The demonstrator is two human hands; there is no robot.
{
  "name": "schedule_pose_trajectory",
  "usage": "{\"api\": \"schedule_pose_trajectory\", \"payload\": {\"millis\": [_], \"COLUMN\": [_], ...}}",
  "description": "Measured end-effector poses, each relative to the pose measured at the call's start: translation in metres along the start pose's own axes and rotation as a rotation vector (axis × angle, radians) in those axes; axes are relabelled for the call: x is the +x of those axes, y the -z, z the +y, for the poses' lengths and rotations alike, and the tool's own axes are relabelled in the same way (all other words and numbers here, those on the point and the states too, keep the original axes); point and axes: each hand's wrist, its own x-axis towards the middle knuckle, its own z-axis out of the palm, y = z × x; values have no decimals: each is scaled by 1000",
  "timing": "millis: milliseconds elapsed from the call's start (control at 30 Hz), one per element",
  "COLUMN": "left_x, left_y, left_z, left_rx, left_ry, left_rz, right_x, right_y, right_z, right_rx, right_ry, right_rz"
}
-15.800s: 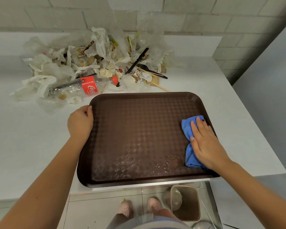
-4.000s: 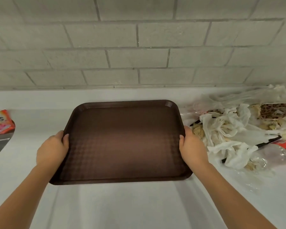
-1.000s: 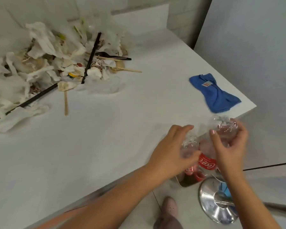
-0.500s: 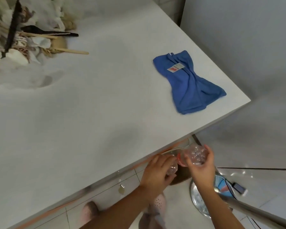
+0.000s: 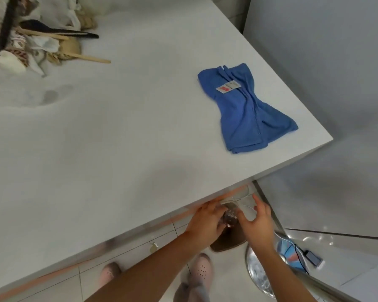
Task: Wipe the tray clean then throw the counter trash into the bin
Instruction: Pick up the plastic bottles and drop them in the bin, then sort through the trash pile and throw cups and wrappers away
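**Bottle down at the bin**

The crushed clear plastic bottle (image 5: 229, 216) has dropped below the white counter's (image 5: 118, 149) front edge, over the brown bin (image 5: 227, 244). My left hand (image 5: 205, 222) curls round it. My right hand's (image 5: 258, 223) grip is too blurred to tell. First piece nearly binned. The crumpled paper-and-cutlery trash heap (image 5: 31, 40) waits at the far-left corner.

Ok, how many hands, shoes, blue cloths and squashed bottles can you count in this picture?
hands: 2, the left hand and the right hand
pink shoes: 2
blue cloth: 1
bottle: 1
total: 6
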Motion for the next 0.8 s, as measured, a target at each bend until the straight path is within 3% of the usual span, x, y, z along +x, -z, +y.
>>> {"api": "schedule_pose_trajectory", "payload": {"millis": [200, 333, 533, 800], "left_x": [-84, -129, -158, -204], "left_y": [125, 210, 311, 406], "left_z": [51, 61, -1, -148], "left_rx": [-493, -791, -772, -674], "left_ry": [-97, 0, 130, 306], "left_rz": [85, 222, 579, 856], "right_x": [-57, -90, -90, -92], "right_y": [70, 102, 77, -27], "right_z": [-99, -189, -324, -490], "right_rx": [347, 493, 494, 283], "right_ry": [345, 593, 766, 941], "right_rz": [163, 140, -61, -213]}}
